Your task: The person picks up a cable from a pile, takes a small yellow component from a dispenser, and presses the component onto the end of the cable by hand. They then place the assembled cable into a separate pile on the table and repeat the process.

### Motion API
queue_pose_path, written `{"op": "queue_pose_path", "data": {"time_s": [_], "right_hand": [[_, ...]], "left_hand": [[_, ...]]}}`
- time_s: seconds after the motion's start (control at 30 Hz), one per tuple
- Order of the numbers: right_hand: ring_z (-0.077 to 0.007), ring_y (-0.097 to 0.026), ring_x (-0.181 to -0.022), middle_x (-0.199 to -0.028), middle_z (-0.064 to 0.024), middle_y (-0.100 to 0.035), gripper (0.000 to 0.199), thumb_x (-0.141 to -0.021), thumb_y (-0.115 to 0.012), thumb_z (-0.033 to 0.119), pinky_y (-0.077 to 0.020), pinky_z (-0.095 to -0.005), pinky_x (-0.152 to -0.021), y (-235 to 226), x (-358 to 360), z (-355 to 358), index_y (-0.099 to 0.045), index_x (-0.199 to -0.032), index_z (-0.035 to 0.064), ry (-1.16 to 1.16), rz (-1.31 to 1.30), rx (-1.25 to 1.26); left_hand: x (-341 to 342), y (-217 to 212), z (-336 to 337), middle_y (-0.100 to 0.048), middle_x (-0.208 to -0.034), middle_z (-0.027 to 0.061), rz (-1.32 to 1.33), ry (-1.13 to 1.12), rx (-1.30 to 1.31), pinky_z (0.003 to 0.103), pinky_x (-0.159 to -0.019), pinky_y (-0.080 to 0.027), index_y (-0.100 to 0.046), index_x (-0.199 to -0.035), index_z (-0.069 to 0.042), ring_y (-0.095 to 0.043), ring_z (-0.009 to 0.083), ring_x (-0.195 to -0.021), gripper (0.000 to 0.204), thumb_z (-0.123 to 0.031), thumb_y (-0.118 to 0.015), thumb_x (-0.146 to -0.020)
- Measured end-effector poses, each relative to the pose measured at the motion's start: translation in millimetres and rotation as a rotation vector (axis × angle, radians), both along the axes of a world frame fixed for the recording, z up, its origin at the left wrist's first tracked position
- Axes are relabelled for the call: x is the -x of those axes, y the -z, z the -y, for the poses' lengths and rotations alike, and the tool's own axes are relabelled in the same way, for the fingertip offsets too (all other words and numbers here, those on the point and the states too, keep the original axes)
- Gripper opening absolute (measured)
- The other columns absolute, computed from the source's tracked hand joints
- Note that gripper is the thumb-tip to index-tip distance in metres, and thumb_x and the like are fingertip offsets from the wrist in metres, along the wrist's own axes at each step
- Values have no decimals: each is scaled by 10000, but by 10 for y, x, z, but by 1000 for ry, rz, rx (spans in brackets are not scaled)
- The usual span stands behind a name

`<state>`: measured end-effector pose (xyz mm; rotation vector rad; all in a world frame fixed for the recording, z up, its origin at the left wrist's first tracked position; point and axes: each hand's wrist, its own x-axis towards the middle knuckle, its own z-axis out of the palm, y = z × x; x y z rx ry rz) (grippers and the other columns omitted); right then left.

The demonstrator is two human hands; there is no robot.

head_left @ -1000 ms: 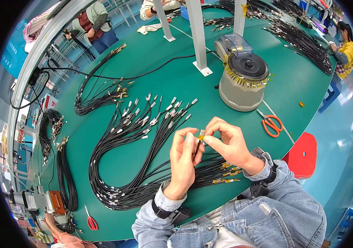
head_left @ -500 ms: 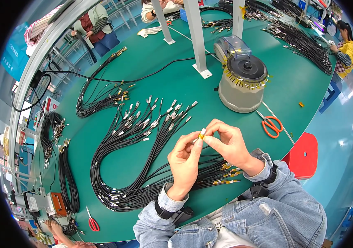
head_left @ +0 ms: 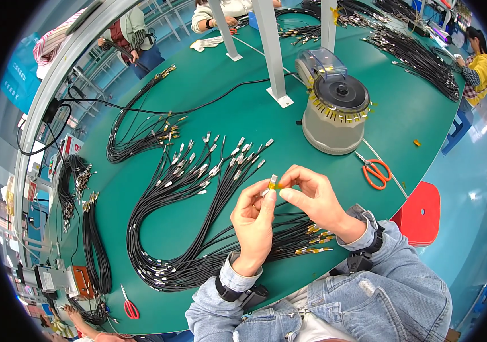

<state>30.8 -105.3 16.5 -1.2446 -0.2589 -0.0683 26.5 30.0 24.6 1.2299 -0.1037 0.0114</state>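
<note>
Held above green tabletop [head_left: 232, 117]: metal cable connector [head_left: 273, 179], pinched in left hand [head_left: 253, 228]; yellow tape [head_left: 276, 186] at its side, pinched in right hand [head_left: 318, 199]. Probably light, stiff, smooth; best gripped behind tip.

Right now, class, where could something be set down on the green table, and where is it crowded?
Bare: left of the round machine, between the black cord and the silver connectors; right of it, beyond the orange-handled scissors, apart from a yellow scrap. Crowded: around the left hand and right hand, where black cables spread.
</note>
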Motion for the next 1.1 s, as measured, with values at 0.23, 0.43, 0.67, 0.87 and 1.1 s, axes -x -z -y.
{"op": "queue_pose_path", "data": {"time_s": [0.23, 0.43, 0.67, 0.87, 1.1], "right_hand": [[-116, -496, -817, -860, -42, -529, 83, -842, -603, 64, -406, -264, -750, 43, -10, 34, -570, -842, -12, 11, 23, 24], [-121, -503, -820, -850, -48, -538, 78, -843, -601, 61, -409, -269, -762, 29, -7, 37, -580, -838, -14, 9, 24, 30], [-130, -512, -832, -871, -63, -556, 73, -841, -601, 56, -411, -278, -776, 48, -9, 30, -589, -839, -16, 7, 39, 32], [-137, -515, -837, -881, -73, -565, 69, -836, -605, 52, -406, -283, -783, 72, -13, 30, -593, -837, -16, 13, 53, 33], [-134, -509, -825, -855, -66, -559, 69, -833, -613, 53, -398, -278, -766, 41, -5, 30, -594, -828, -13, 21, 51, 43]], "left_hand": [[2, 31, 16, -537, -696, 1, -17, -4, -21, 164, -390, -240, -561, -988, 12, -375, 11, -454, 139, -44, -582, -863], [2, -6, 1, -566, -672, 38, -69, 12, -57, 163, -376, -275, -573, -887, 4, -416, 37, -428, 71, -66, -575, -874], [21, 31, -10, -580, -666, 43, -48, 62, -28, 165, -388, -316, -577, -892, 9, -445, 38, -447, 98, -86, -552, -898], [24, 42, 1, -575, -647, 48, -47, 71, -26, 165, -387, -317, -566, -880, 9, -431, 37, -434, 130, -110, -528, -916], [38, 49, -6, -571, -633, 45, -45, 91, -38, 165, -387, -318, -559, -889, 5, -426, 34, -433, 144, -128, -516, -925]]}}
